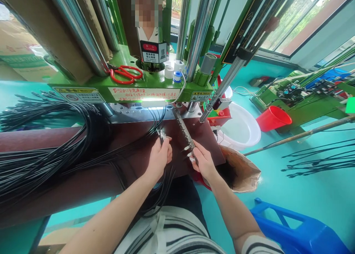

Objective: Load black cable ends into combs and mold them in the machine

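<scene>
My left hand (162, 153) is closed round a bunch of black cables, whose silvery connector ends (161, 134) stick up past my fingers; their loose lengths hang below it over my lap. In my right hand (203, 159) is the near end of a long metal bar (183, 130) with a row of slots, its far end reaching to the green press (133, 89). Small pale connectors sit along the bar's near part, by my fingertips. A few thin black cables (155, 124) run from the press across the brown tabletop (183, 167).
A thick bundle of black cables (91, 124) covers the table's left side. Red-handled scissors (126, 74) and white tape rolls (168, 72) lie on the press. Rightward are a paper sack (249, 172), white tub (246, 126), red bucket (274, 119) and blue stool (302, 228).
</scene>
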Demonstrator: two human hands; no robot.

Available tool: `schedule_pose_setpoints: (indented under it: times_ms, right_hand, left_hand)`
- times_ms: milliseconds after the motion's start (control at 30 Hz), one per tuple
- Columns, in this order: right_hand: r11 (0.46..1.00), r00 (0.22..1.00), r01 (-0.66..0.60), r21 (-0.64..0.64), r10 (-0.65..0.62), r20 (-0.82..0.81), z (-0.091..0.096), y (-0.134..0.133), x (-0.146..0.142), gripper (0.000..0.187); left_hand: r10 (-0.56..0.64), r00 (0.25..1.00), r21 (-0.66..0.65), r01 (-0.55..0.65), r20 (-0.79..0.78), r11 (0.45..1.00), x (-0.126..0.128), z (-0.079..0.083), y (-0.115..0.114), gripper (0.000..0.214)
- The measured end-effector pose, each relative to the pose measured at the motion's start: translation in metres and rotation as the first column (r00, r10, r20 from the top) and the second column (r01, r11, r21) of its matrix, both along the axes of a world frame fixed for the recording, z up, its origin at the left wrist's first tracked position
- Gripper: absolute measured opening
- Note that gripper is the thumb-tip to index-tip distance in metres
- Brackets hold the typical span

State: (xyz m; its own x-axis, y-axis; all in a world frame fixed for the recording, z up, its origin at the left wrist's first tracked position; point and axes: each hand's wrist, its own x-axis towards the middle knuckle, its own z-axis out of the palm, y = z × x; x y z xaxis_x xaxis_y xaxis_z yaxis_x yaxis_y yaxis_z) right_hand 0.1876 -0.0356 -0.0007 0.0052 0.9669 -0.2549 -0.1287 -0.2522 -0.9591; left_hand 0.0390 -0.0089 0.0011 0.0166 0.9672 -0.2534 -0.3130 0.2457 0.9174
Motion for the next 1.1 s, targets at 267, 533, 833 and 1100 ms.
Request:
schedule_pose_setpoints:
  times_ms: [267, 533, 833, 1100]
  right_hand:
    - [0.998, 0.998, -0.055, 0.003, 0.055, 0.007, 0.0011, -0.0001, 0.0016, 0.047]
    - [0.995, 0.996, -0.093, -0.021, 0.093, 0.002, 0.0021, 0.0016, 0.0038, 0.048]
    - [0.994, 0.994, -0.107, -0.016, 0.107, 0.032, 0.0019, 0.0012, 0.0044, 0.047]
    - [0.986, 0.975, -0.165, -0.017, 0.166, 0.146, 0.0040, -0.0007, 0.0016, 0.050]
  left_hand:
    - [-0.263, 0.965, -0.123, 0.263, 0.020, 0.957, -0.0026, 0.0055, 0.0007, 0.028]
    - [-0.258, 0.963, -0.165, 0.267, 0.075, 0.950, -0.0038, 0.0031, 0.0028, 0.031]
    - [-0.245, 0.967, -0.158, 0.253, 0.071, 0.954, -0.0036, 0.0019, 0.0019, 0.032]
    - [-0.242, 0.969, -0.135, 0.248, 0.058, 0.959, -0.0050, 0.0003, 0.0006, 0.030]
